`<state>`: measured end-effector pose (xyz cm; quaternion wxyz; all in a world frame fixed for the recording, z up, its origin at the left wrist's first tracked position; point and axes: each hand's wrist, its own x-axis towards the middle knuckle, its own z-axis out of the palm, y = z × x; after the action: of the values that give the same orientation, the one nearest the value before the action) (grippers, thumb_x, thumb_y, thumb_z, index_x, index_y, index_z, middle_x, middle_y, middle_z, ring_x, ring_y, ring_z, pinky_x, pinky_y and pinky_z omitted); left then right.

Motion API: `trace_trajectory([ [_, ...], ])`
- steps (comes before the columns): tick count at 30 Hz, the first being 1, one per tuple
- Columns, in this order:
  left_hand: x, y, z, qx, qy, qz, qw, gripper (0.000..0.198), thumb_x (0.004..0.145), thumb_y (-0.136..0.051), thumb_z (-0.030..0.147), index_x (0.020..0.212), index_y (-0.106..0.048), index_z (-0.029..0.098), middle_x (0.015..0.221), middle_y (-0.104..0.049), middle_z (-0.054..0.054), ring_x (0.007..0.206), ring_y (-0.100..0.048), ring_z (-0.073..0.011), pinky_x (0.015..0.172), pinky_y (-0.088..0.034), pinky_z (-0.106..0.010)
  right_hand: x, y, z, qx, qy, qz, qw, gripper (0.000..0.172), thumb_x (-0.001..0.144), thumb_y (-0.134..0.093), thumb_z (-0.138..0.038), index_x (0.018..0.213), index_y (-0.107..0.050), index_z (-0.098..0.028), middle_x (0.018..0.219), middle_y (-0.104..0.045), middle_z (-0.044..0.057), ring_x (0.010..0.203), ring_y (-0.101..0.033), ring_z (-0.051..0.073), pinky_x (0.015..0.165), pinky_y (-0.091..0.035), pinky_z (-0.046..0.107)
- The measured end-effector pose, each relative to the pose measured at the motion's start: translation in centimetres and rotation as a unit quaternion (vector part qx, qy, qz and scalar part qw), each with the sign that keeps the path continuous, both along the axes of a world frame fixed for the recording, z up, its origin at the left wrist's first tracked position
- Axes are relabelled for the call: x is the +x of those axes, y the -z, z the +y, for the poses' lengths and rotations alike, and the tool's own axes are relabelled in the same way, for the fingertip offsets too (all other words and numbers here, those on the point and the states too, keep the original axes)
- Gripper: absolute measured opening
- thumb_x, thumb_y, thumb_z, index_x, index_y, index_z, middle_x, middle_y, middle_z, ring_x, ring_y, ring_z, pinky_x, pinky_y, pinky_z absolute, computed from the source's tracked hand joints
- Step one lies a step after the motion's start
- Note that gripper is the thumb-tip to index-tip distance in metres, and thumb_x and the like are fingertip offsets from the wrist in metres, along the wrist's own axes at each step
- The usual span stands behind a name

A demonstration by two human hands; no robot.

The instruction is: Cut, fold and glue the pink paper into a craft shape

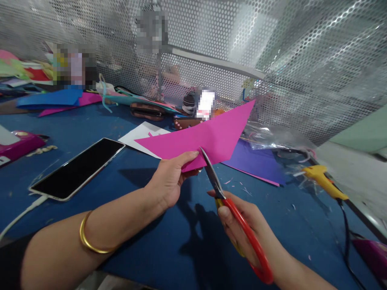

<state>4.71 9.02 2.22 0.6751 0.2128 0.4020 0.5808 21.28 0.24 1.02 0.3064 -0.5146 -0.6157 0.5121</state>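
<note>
My left hand pinches the near edge of a folded magenta paper sheet, holding it up above the blue table. My right hand grips red-handled scissors by their loops. The steel blades point up and away, and their tips touch the paper's lower edge just right of my left thumb. A gold bangle circles my left wrist.
A phone on a white cable lies at the left, with white paper beyond it. Purple paper, plastic bags and a yellow glue gun lie at the right. Coloured sheets and clutter line a perforated metal screen behind.
</note>
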Motion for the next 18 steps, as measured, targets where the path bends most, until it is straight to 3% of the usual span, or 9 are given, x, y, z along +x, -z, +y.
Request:
trace_trajectory([
  [7,0.0,0.2,0.3,-0.007,-0.006,0.014,1.0,0.019,0.06,-0.085,0.017,0.077,-0.076,0.013,0.074,-0.073,-0.004,0.067,-0.067,-0.0153,0.059,-0.053,-0.025,0.2,0.0,-0.1,-0.018,-0.001,0.007,1.0,0.056,0.095,-0.046,-0.064,0.123,-0.055,-0.015,0.057,-0.038,-0.009,0.042,-0.036,0.008,0.037,-0.029,0.02],
  [11,-0.3,0.4,0.8,0.01,-0.055,0.046,0.997,0.021,0.058,-0.086,0.02,0.074,-0.075,0.015,0.073,-0.072,-0.003,0.067,-0.066,-0.015,0.061,-0.054,-0.026,0.6,-1.0,0.1,-0.037,-0.02,0.007,0.999,0.054,0.091,-0.053,-0.065,0.114,-0.057,-0.017,0.06,-0.039,-0.008,0.045,-0.037,0.007,0.038,-0.031,0.019],
  [14,-0.5,0.6,1.0,0.012,-0.062,0.072,0.995,0.021,0.056,-0.088,0.022,0.07,-0.073,0.016,0.071,-0.071,-0.003,0.067,-0.066,-0.0145,0.06,-0.054,-0.024,1.9,-2.0,0.4,-0.029,-0.021,-0.031,0.999,0.042,0.087,-0.065,-0.057,0.104,-0.06,-0.019,0.062,-0.04,-0.008,0.047,-0.035,0.007,0.04,-0.029,0.019],
  [18,-0.6,0.5,0.6,0.011,-0.049,0.093,0.994,0.027,0.054,-0.09,0.025,0.073,-0.073,0.015,0.074,-0.072,-0.005,0.066,-0.066,-0.0148,0.057,-0.053,-0.024,4.9,-2.3,-0.3,-0.028,0.032,-0.08,0.996,0.044,0.08,-0.076,-0.045,0.118,-0.065,-0.025,0.069,-0.051,-0.006,0.058,-0.044,0.01,0.054,-0.039,0.023],
])
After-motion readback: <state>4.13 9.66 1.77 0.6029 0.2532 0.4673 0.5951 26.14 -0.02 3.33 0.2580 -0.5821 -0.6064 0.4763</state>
